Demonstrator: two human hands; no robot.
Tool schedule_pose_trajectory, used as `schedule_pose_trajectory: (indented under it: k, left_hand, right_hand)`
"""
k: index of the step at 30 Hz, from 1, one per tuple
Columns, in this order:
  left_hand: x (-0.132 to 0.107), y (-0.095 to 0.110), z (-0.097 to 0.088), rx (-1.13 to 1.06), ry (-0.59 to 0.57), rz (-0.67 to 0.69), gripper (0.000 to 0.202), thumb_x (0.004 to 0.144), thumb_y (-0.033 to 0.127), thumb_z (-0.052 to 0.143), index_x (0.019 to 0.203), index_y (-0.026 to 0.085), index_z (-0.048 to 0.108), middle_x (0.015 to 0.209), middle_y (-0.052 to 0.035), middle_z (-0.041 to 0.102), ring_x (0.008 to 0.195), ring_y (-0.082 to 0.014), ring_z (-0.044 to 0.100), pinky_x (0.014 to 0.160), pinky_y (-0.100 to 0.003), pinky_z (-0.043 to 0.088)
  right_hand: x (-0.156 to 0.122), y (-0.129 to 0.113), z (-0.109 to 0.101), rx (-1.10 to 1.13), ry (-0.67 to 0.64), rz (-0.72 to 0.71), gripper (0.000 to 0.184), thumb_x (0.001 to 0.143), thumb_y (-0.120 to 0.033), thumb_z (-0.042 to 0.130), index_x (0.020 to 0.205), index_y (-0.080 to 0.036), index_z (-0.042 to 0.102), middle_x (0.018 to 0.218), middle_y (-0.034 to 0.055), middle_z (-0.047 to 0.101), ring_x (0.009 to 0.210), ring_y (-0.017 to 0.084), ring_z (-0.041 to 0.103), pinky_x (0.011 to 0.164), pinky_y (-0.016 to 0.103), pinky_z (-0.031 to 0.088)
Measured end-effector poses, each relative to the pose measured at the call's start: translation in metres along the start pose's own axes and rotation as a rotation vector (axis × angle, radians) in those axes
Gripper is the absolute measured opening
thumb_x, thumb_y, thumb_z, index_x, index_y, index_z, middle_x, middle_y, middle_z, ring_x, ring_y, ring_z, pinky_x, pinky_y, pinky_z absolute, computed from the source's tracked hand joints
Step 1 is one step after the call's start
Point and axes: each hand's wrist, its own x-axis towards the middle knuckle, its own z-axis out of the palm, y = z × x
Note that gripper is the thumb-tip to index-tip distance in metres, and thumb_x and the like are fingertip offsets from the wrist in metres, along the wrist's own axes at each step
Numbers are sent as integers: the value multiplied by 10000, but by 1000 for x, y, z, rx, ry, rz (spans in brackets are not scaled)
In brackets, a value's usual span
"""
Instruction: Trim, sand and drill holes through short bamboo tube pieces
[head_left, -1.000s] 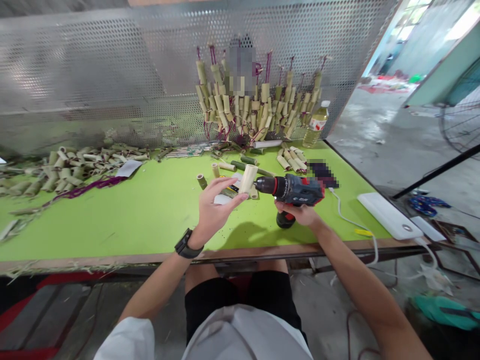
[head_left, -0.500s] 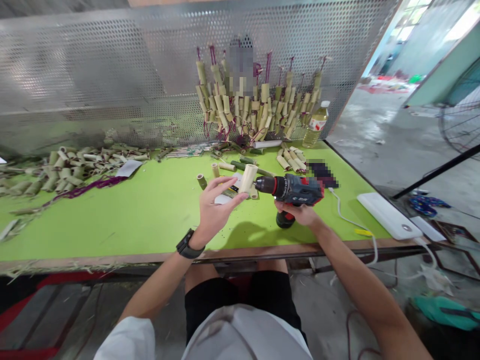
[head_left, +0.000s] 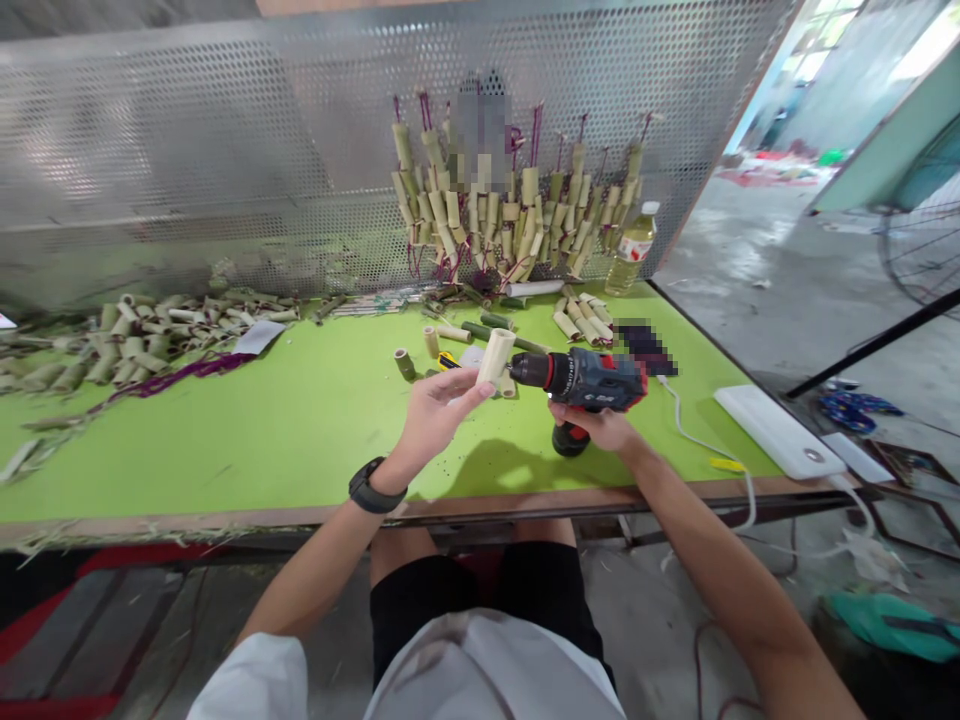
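Observation:
A pale bamboo tube [head_left: 497, 355] stands slightly tilted above the green tabletop. My left hand [head_left: 439, 415], with a dark watch on its wrist, pinches the tube's lower part between thumb and fingers. From the right, the chuck of a cordless drill [head_left: 600, 380] points at the tube's side; whether the bit is inside the wall cannot be made out. My right hand [head_left: 600, 428] is wrapped around the drill's grip, its fingers partly hidden. Beyond my left hand lie a yellow-and-black utility knife [head_left: 448, 361], a short dark bamboo piece [head_left: 404, 364] and a lighter one [head_left: 430, 341].
Strung bamboo tubes [head_left: 517, 220] hang on the perforated metal panel [head_left: 330, 150]. A bottle of yellow liquid [head_left: 631, 250] stands at the back right. Bamboo pieces [head_left: 142, 335] and purple cord [head_left: 180, 375] lie left. A white power bank [head_left: 780, 432] with a cable sits near the right edge.
My left hand's fingers have come down and closed around the lower tube, uncovering more of the utility knife. The tube, drill and right hand look nearly unmoved.

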Motion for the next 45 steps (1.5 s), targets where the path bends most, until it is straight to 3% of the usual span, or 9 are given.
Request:
schedule_pose_trajectory:
  k: [4,11,28,33,40,45]
  left_hand:
    - [3,-2,-1,-38,-50,-25,366,833,544,911,1015,228,880,978,-64,860,795,-210,793,741,-362,701]
    - [10,-7,-2,-90,-102,13,395,816,541,924,1049,227,872,1045,-74,855,858,-216,795,806,-373,701]
    - [9,1,-2,-40,-254,59,423,974,598,753,1132,209,806,1016,-92,806,842,-191,733,731,-314,613]
    - [13,-4,-2,-18,-264,98,435,980,603,741,1114,192,792,994,-101,800,845,-196,736,736,-323,615]
    - [25,-8,-9,87,-240,178,478,929,642,777,1115,202,797,1104,-133,806,940,-236,760,813,-374,645]
    - [28,-2,-13,158,-277,181,458,902,631,808,1097,217,824,1027,-106,822,882,-235,748,782,-372,629]
  right_hand:
    - [0,-1,1,-2,14,-6,476,739,-738,751,655,-279,657,714,23,730,725,255,669,807,411,597]
    - [-1,3,1,29,14,15,474,729,-731,765,697,-268,667,752,43,728,781,277,696,846,437,591]
    - [0,-1,1,31,21,-22,458,735,-710,774,666,-276,647,715,26,721,733,256,678,816,416,604]
    - [0,-4,3,49,22,-9,452,717,-707,776,669,-279,642,715,16,717,725,247,662,801,405,596]
    - [0,-4,3,79,31,4,497,678,-744,804,698,-266,669,721,14,730,710,237,665,807,403,604]
    - [1,-2,2,69,20,-19,465,704,-714,795,674,-271,656,711,9,722,710,236,665,804,402,608]
